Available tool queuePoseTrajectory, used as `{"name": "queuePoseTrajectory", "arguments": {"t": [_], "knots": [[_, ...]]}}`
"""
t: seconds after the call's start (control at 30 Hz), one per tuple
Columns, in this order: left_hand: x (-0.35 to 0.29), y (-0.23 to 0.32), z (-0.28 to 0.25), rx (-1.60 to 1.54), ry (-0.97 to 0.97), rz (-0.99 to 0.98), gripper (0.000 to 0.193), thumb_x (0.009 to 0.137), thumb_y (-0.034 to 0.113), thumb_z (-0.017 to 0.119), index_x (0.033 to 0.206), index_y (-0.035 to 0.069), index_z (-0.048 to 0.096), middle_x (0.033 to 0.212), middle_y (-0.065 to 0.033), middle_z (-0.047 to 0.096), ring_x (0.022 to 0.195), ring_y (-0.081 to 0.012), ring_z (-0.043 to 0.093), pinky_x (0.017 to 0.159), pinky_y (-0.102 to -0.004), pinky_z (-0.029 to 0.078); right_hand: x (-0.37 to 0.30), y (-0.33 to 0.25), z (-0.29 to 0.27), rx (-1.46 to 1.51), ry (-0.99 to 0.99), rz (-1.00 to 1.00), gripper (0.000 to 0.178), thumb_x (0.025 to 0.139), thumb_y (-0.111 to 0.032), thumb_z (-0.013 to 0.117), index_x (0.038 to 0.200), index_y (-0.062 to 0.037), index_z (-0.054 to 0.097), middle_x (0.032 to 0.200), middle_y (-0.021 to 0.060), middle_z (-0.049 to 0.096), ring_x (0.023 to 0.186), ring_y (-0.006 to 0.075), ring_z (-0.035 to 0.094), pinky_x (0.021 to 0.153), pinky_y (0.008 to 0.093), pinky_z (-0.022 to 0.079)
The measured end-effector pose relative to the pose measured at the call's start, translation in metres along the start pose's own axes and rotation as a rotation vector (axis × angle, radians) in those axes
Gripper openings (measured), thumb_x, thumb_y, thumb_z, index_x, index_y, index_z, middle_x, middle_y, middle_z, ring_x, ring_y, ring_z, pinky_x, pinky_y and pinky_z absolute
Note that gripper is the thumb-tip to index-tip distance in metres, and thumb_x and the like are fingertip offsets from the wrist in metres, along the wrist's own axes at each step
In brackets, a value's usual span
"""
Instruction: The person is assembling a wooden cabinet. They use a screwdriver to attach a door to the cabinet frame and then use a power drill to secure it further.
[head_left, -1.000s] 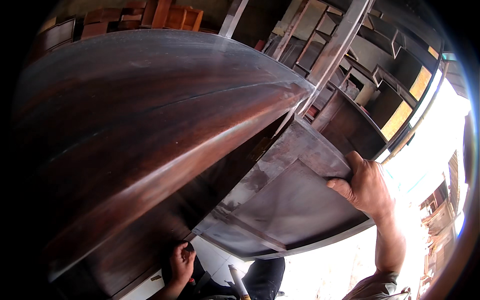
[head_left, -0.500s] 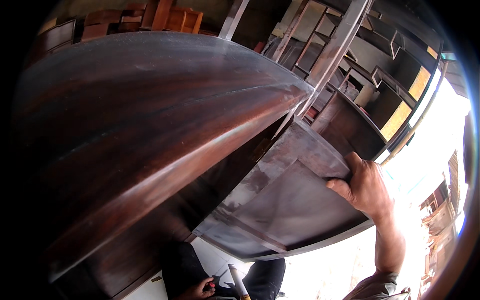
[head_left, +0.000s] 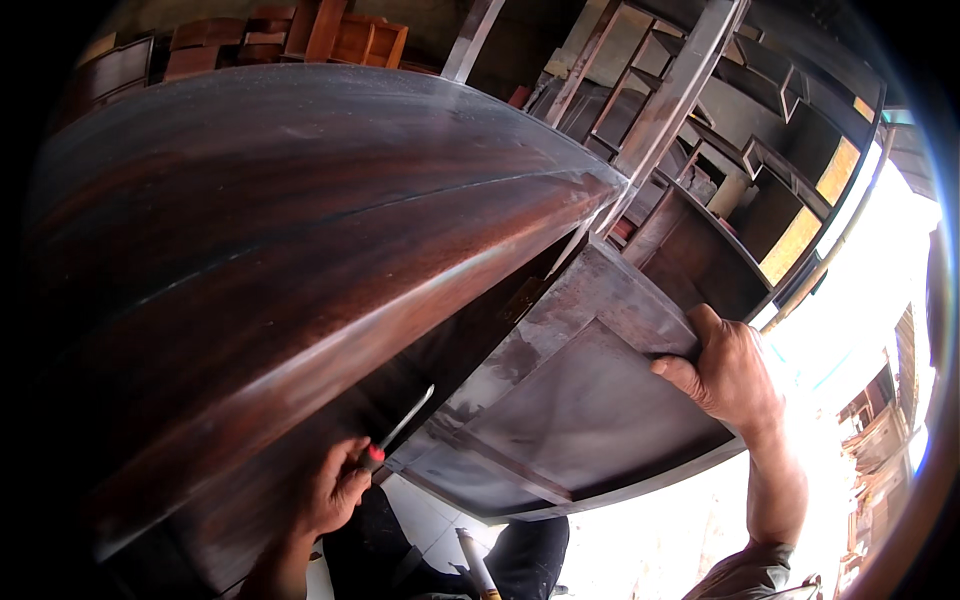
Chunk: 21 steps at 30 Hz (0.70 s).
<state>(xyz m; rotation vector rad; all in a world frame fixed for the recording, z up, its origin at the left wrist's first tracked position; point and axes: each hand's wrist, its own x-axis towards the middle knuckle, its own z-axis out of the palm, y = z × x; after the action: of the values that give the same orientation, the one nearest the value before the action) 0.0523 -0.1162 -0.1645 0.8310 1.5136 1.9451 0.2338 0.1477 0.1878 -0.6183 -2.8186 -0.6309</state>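
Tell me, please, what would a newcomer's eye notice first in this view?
The broad, reddish-brown wooden top comes first, sweeping across the left and centre. Lower in the picture, the left hand holds a screwdriver, its metal shaft pointing up and rightward. On the right, the right hand grips the edge of a panelled door.

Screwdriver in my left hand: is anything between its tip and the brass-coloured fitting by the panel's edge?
Nothing visible stands between the screwdriver and the brass-coloured fitting. The line between them crosses only darkness between the brown wooden top and the panel; I can't judge its depth.
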Motion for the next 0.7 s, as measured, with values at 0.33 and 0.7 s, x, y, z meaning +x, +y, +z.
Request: {"name": "queuePoseTrajectory", "arguments": {"t": [0.33,0.7], "knots": [[0.05,0.113,0.019,0.478,0.082,0.505,0.042,0.081,0.005,0.07,0.12,-0.006,0.058,0.094,-0.0165,0.067,0.077,-0.0176,0.063,0.071,-0.0303,0.051,-0.001,0.002,0.003,0.01,-0.003,0.012,0.075,0.078,-0.074,0.056,0.082,0.0012,0.055,0.044,0.0119,0.045,0.046,0.0323,0.058,0.047,0.0377,0.044],[0.069,0.141,0.031,0.551,0.103,0.593,0.038,0.08,0.006,0.072,0.115,-0.006,0.061,0.09,-0.0194,0.068,0.074,-0.0257,0.067,0.068,-0.032,0.052,-0.001,0.003,0.003,0.006,0.018,-0.02,0.076,0.079,-0.074,0.055,0.081,0.0019,0.055,0.044,0.0115,0.043,0.044,0.0315,0.057,0.047,0.0372,0.044]]}}
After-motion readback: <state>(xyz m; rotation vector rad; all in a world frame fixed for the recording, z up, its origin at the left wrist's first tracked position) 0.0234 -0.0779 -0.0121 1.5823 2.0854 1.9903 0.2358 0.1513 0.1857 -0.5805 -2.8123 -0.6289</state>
